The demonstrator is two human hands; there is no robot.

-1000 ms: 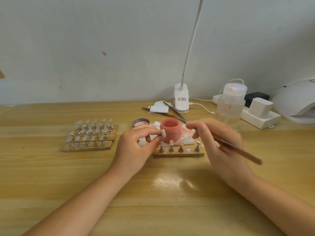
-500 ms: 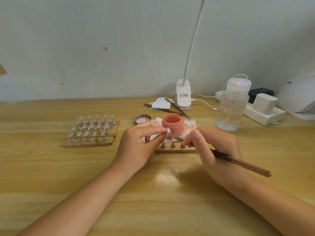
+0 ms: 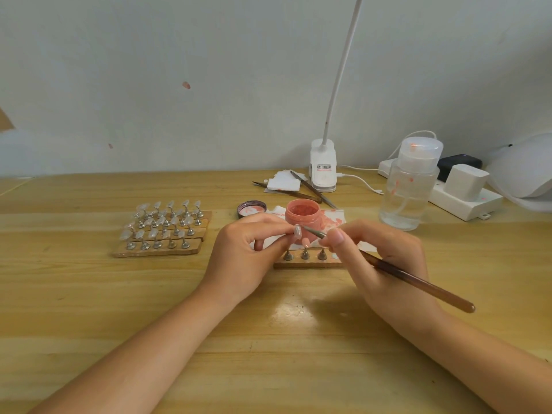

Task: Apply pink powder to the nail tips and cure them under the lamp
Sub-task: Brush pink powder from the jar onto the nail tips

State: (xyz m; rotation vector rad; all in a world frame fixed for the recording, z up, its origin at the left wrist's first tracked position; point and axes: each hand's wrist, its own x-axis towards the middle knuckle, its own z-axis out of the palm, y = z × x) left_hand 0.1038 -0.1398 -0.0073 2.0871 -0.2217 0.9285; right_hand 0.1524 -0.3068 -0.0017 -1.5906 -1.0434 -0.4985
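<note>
My left hand pinches a nail tip on its metal stand just in front of the open pink powder jar. My right hand grips a brown-handled brush, and the brush's tip touches that nail tip. Below my hands lies a small wooden holder with three bare metal stands showing; my right hand hides its right end. The white curing lamp sits at the far right edge of the table.
A wooden rack with several nail tips on stands lies to the left. The jar's lid, stained tissue, spare brushes, a clip lamp, a pump bottle and a power strip stand behind.
My right hand brought the brush from over the jar down to the nail tip held by my left hand. In the last half second both hands barely moved.
</note>
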